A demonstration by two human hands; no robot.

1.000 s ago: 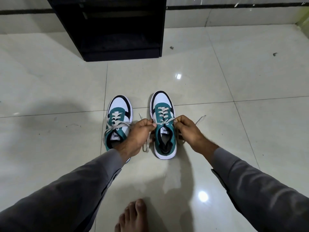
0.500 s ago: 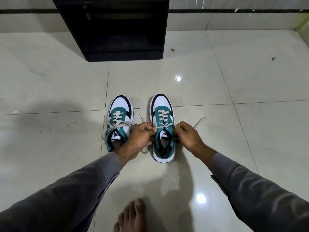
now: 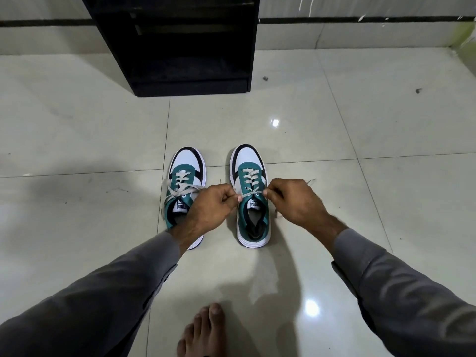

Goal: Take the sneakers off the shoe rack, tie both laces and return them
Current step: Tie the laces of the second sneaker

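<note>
Two white, teal and black sneakers stand side by side on the tiled floor, toes pointing away from me. The left sneaker [image 3: 186, 176] has its lace in a loose bow. Over the right sneaker [image 3: 251, 176] my left hand [image 3: 211, 207] and my right hand [image 3: 291, 202] each pinch one end of its grey lace [image 3: 253, 194], pulled across the tongue. One lace tip [image 3: 310, 181] sticks out beyond my right hand. The black shoe rack [image 3: 188, 45] stands farther back, its shelves dark.
Glossy pale floor tiles [image 3: 360, 130] spread all around with light reflections. My bare foot [image 3: 203, 331] rests at the bottom centre. A wall with a dark stripe [image 3: 360, 19] runs behind the rack. Small dark specks lie on the floor at the right.
My two hands have stayed on the right sneaker's lace and drawn slightly apart, pulling it tighter. The view has tilted a little, showing more of the rack.
</note>
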